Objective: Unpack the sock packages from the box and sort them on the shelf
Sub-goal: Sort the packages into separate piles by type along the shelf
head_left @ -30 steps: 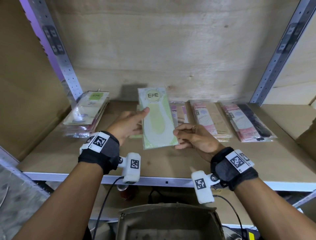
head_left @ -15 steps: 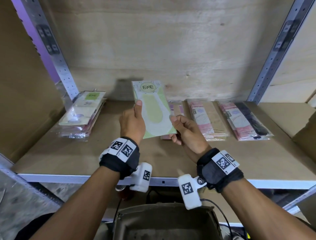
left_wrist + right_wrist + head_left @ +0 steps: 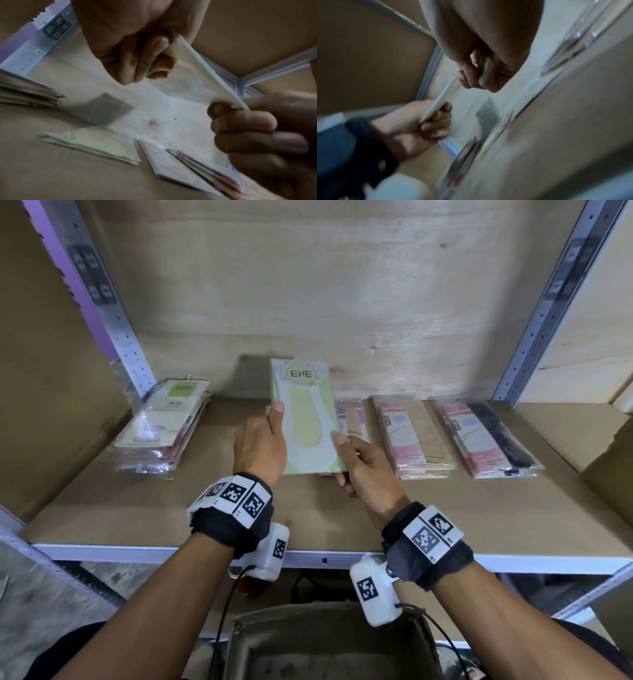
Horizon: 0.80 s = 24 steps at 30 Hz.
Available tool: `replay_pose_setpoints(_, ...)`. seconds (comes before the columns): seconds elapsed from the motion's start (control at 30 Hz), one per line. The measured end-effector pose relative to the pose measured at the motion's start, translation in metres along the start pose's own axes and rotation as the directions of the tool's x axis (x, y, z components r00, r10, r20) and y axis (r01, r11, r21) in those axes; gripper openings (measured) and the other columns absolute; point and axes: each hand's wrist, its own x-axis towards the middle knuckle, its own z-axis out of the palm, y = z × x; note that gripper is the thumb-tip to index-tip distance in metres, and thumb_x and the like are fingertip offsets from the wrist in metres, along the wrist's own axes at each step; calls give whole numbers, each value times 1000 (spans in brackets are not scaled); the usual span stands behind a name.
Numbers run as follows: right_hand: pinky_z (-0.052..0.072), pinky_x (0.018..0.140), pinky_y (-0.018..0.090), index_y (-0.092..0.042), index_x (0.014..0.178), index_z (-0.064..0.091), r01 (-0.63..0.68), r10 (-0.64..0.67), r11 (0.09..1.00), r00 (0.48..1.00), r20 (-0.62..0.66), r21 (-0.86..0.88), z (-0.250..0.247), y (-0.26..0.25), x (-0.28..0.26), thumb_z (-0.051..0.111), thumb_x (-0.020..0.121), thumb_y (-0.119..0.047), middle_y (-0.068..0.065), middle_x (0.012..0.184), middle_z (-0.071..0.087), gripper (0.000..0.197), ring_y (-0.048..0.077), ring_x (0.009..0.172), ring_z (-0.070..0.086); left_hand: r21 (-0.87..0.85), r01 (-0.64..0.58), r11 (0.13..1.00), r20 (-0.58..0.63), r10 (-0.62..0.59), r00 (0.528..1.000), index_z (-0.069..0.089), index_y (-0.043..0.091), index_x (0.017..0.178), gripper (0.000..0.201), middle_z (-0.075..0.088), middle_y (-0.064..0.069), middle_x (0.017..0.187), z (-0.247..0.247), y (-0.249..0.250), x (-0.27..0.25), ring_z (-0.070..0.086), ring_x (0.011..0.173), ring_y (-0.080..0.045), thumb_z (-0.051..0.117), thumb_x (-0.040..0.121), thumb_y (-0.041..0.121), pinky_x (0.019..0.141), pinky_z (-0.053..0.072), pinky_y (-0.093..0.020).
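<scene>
A pale green sock package point(image 3: 306, 419) marked ENE is held tilted up over the middle of the shelf point(image 3: 137, 508). My left hand point(image 3: 270, 433) pinches its left edge, thumb on the front. My right hand point(image 3: 346, 453) pinches its lower right edge. In the left wrist view the left hand point(image 3: 137, 60) grips the package point(image 3: 193, 75) from behind, with the right hand point(image 3: 257, 128) at its far end. The right wrist view shows the package's thin edge point(image 3: 440, 100) between the right hand point(image 3: 481, 73) and the left hand point(image 3: 419, 124). The open cardboard box point(image 3: 325, 642) sits below the shelf.
A stack of green-labelled packs point(image 3: 164, 429) lies at the shelf's left. Another pale green pack point(image 3: 96, 147) lies flat under the held one. Pink packs point(image 3: 352, 422), pink-and-tan packs point(image 3: 411, 436) and pink-and-black packs point(image 3: 483, 440) lie in a row to the right. Metal uprights point(image 3: 120, 330) flank the bay.
The green package has tipped from lying low and flat to standing more upright. Both hands have drawn closer together, and the left thumb now lies on its front.
</scene>
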Motion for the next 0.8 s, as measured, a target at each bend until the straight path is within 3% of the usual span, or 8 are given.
replay_pose_setpoints(0.1,26,40,18,9,94,58,-17,16,986,1000,9,165,1,1,-1,50,102,-41,2,47,41,51,16,55,57,-141,111,984,41,-106,993,59,-6,77,67,62,-28,85,6,1,1,56,85,-45,32,104,49,71,43,-45)
replay_pose_setpoints(0.17,25,42,20,17,95,54,-7,-1,969,999,33,248,4,1,-1,48,104,-38,4,48,41,56,8,44,48,-241,199,950,74,-187,980,64,-4,88,66,65,-25,97,10,-4,2,56,84,-37,33,103,52,79,48,-42)
replay_pose_setpoints(0.2,26,42,22,19,95,52,-4,-7,972,999,46,234,4,2,0,47,104,-36,5,49,43,57,10,42,42,-250,213,944,79,-199,977,62,0,81,64,64,-21,93,11,-6,2,53,81,-32,32,103,53,76,46,-39)
replay_pose_setpoints(0.33,29,40,20,15,94,54,-45,43,998,999,32,41,1,-2,6,49,103,-38,6,53,53,54,16,41,38,-140,188,972,182,-161,970,53,10,67,64,58,-7,71,0,-16,17,54,67,-25,32,99,61,67,40,-30)
replay_pose_setpoints(0.43,32,41,19,-6,80,57,-71,70,995,997,-17,-69,-2,-11,19,54,100,-41,3,49,55,41,13,39,42,-235,193,953,386,-90,918,68,13,90,42,64,2,68,-17,-24,29,57,48,-9,59,92,55,49,45,-22)
replay_pose_setpoints(0.53,33,39,18,-7,83,55,-143,143,968,990,-14,-207,1,-17,42,56,100,-38,3,50,51,35,13,39,43,-230,187,955,504,-47,863,66,13,119,40,72,-2,83,-29,-32,37,59,57,-7,78,84,29,58,46,-21)
replay_pose_setpoints(0.67,36,41,23,-4,85,56,-274,318,892,946,67,-358,9,-21,70,63,97,-26,5,62,49,27,16,49,45,-159,184,970,450,-95,888,64,3,124,47,73,-16,107,-29,-36,44,58,65,-13,80,83,16,66,46,-24)
replay_pose_setpoints(0.8,40,50,26,-4,77,59,-336,430,796,899,81,-504,25,-21,90,72,91,-19,9,67,59,24,18,54,46,20,186,982,432,-176,885,65,0,121,48,72,-10,85,-28,-45,53,60,61,-11,82,81,19,60,47,-17)
